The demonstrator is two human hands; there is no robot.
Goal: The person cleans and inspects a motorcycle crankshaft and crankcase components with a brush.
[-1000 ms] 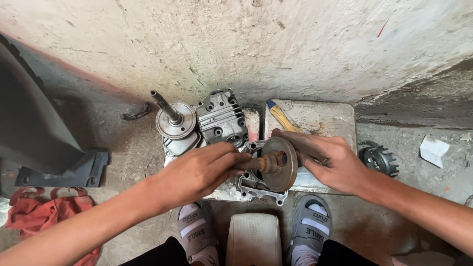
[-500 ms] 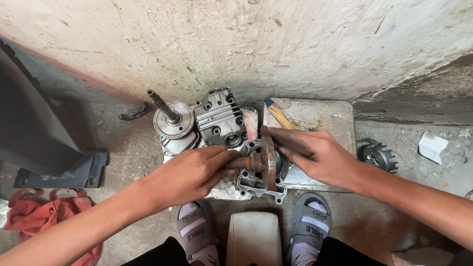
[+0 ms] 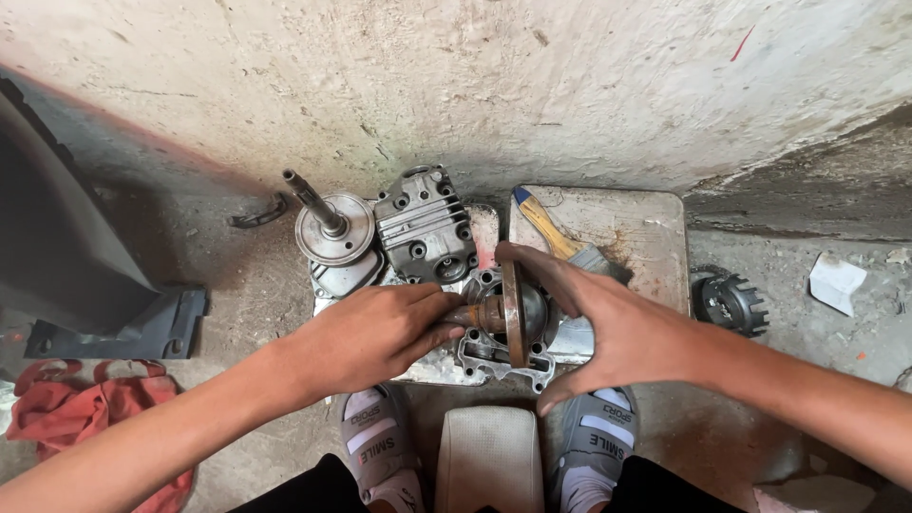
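We have our left hand (image 3: 366,334) closed around the stub end of a rusty shaft (image 3: 472,314), fingers pinching it from nine o'clock, while our right hand (image 3: 608,332) is spread wide, thumb low and fingers fanned over the top edge of the disc (image 3: 514,313) that sits on that shaft. The disc stands on edge, right over the opening of the grey engine case (image 3: 494,353) on the pale tray (image 3: 655,228). At eleven o'clock from the disc lies a finned cylinder head (image 3: 423,226), and farther toward ten o'clock a second disc with a long shaft (image 3: 331,228) pointing up. A paintbrush (image 3: 556,228) rests at one o'clock, and a toothed black gear (image 3: 730,304) sits at three o'clock on the floor. A red rag (image 3: 66,418) lies at eight o'clock. To handle this well, we judge it best to keep the shaft level, steady the disc with the open hand and avoid tipping it against the case rim, since a tilted part may bind.
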